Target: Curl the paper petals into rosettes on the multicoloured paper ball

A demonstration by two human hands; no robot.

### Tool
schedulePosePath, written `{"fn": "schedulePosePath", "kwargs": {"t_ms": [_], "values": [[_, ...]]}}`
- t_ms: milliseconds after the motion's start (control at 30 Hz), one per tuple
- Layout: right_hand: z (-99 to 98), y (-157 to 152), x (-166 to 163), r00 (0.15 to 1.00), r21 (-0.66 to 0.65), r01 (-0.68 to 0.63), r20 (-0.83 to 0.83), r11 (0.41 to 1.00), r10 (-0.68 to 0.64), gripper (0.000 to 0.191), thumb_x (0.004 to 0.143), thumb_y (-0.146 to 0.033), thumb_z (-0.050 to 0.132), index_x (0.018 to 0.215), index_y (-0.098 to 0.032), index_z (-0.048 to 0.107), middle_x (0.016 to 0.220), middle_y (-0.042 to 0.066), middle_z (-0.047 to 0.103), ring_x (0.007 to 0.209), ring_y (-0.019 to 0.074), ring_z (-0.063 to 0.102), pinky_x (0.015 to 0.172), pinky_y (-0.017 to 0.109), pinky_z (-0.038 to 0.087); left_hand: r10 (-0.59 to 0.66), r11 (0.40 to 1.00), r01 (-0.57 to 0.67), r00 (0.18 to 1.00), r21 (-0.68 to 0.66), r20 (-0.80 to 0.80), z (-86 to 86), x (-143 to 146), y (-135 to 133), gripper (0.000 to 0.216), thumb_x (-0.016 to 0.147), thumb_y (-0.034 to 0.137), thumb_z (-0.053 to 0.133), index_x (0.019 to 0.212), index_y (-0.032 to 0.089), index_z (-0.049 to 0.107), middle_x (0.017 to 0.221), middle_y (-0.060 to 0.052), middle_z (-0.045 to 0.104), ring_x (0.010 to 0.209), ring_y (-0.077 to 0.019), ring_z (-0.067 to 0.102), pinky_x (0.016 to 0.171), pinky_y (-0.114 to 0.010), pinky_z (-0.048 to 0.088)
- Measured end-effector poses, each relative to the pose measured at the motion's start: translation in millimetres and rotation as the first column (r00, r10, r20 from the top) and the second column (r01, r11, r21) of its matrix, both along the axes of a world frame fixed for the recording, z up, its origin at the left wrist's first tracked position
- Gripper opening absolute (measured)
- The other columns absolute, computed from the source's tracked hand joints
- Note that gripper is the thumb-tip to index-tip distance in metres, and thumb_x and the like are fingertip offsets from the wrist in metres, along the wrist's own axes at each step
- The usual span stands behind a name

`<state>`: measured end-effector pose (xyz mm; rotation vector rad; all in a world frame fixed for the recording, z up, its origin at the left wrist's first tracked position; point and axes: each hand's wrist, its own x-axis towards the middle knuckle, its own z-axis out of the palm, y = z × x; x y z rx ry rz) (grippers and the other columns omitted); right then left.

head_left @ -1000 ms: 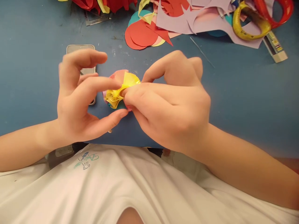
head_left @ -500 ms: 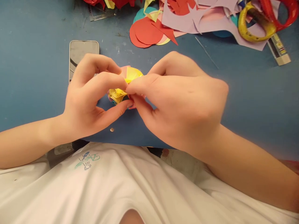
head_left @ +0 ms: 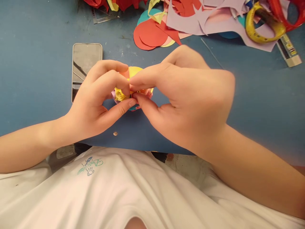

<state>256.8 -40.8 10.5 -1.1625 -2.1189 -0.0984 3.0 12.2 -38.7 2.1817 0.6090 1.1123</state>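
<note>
Between my hands, over the blue table, is a small colourful paper flower piece (head_left: 120, 94) with yellow, pink, lilac and teal parts. A yellow rolled rosette shows on its left side, and a yellow petal stands at its top. My left hand (head_left: 100, 95) is closed around the left side, with the thumb at the near edge and the fingertips at the far edge. My right hand (head_left: 186, 95) pinches at the middle of the piece with thumb and forefinger. The fingers hide most of its centre, so exactly what the right fingertips pinch is hard to see.
A phone (head_left: 87, 52) lies beyond my left hand. Red paper circles (head_left: 152, 33), lilac paper scraps (head_left: 186, 20), a yellow tape roll (head_left: 250, 27) and red scissor-like handles (head_left: 297, 16) lie along the back. A small round stud (head_left: 115, 133) sits near the table's front edge.
My right thumb and forefinger have shifted on the flower piece and spread slightly apart. More of its right and near sides shows now. The whole view has shifted a little.
</note>
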Motion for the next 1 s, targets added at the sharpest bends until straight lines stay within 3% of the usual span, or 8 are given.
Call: {"fn": "schedulePosePath", "kwargs": {"t_ms": [133,267,367,433,533,700,867,1000], "values": [[-7.5,7,2,1.000,0.130,-0.001,-0.015,0.991,0.003,0.037,0.117,0.003,0.072,0.099,-0.028,0.083,0.089,-0.004,0.088,0.088,0.0196,0.074,0.080,0.034,0.060,0.001,0.998,-0.005,0.998,0.068,0.059,-22.0,7,9,0.050,0.104,0.061,0.110,0.135,0.032,0.084,0.150,-0.014,0.079,0.132,-0.0315,0.077,0.079,-0.042,0.071],[-8.0,10,5,0.998,0.220,-0.029,-0.056,0.975,0.043,0.037,0.125,-0.010,0.067,0.099,-0.025,0.087,0.090,0.002,0.082,0.086,0.0223,0.072,0.078,0.043,0.054,0.019,0.995,-0.022,1.000,0.101,0.023,-20.6,8,7,0.033,0.117,0.056,0.096,0.133,0.030,0.083,0.154,-0.016,0.075,0.127,-0.0289,0.079,0.083,-0.042,0.076],[-1.1,6,7,0.995,0.057,0.037,0.090,0.998,-0.042,0.047,0.127,-0.011,0.060,0.088,-0.026,0.083,0.088,0.003,0.077,0.091,0.0238,0.074,0.077,0.041,0.053,0.044,0.994,-0.035,0.995,0.107,-0.085,-10.8,5,2,0.022,0.124,0.049,0.088,0.132,0.030,0.082,0.156,-0.017,0.075,0.127,-0.0294,0.080,0.090,-0.046,0.079],[3.6,3,8,0.984,0.048,0.055,0.166,0.997,-0.062,0.044,0.126,-0.011,0.060,0.089,-0.025,0.081,0.090,0.003,0.076,0.091,0.0229,0.072,0.076,0.040,0.049,0.041,0.992,-0.030,0.995,0.120,-0.089,-4.1,3,-1,0.021,0.124,0.050,0.086,0.129,0.030,0.081,0.154,-0.017,0.076,0.126,-0.0300,0.081,0.093,-0.047,0.081],[8.7,0,8,0.979,0.014,0.066,0.194,0.998,-0.067,0.035,0.124,-0.013,0.062,0.095,-0.024,0.080,0.091,0.002,0.075,0.087,0.0212,0.068,0.075,0.039,0.045,0.078,0.996,-0.073,0.988,0.042,-0.134,5.1,2,-6,0.017,0.128,0.046,0.078,0.126,0.030,0.083,0.158,-0.016,0.078,0.125,-0.0304,0.084,0.101,-0.051,0.082],[17.4,-2,7,0.974,-0.200,0.124,0.211,0.972,-0.081,0.040,0.127,-0.022,0.057,0.095,-0.026,0.080,0.096,0.001,0.075,0.094,0.0214,0.073,0.083,0.040,0.048,0.101,0.995,-0.101,0.984,0.006,-0.147,11.4,2,-11,0.010,0.121,0.041,0.084,0.123,0.030,0.086,0.155,-0.015,0.080,0.126,-0.0342,0.087,0.105,-0.055,0.083],[18.9,-3,1,0.984,-0.224,0.103,0.167,0.969,-0.066,0.049,0.132,-0.025,0.053,0.096,-0.026,0.087,0.103,0.001,0.082,0.107,0.0247,0.081,0.088,0.042,0.054,0.095,0.993,-0.104,0.984,-0.057,-0.148,10.1,4,-13,0.012,0.124,0.039,0.077,0.120,0.029,0.084,0.160,-0.016,0.076,0.112,-0.0271,0.086,0.100,-0.051,0.084],[12.0,-5,-4,0.988,-0.213,0.127,0.110,0.969,-0.105,0.051,0.133,-0.023,0.052,0.095,-0.026,0.085,0.104,0.001,0.083,0.111,0.0252,0.081,0.097,0.046,0.058,0.124,0.987,-0.135,0.984,-0.082,-0.130,14.6,8,-15,0.006,0.118,0.031,0.078,0.122,0.032,0.082,0.155,-0.015,0.078,0.127,-0.0308,0.085,0.091,-0.046,0.082]]}}
